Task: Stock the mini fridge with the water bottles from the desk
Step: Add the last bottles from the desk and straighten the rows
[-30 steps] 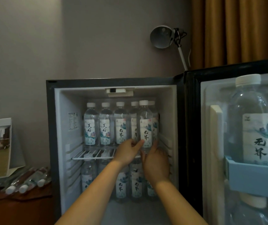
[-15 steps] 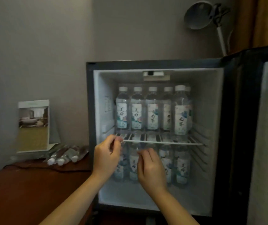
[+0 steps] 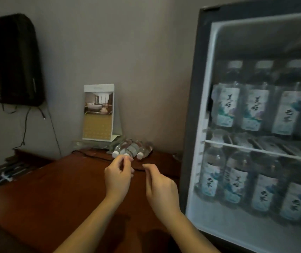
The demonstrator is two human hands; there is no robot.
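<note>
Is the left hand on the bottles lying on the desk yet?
Cannot tell. In the head view the left hand's fingertips overlap the middle bottle's cap, with no gap or grip showing plainly. The right hand is clear.

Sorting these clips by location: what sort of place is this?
Probably a hotel room: a stand-up card picturing a bedroom, a mini fridge packed with matching water bottles, and a wooden desk.
</note>
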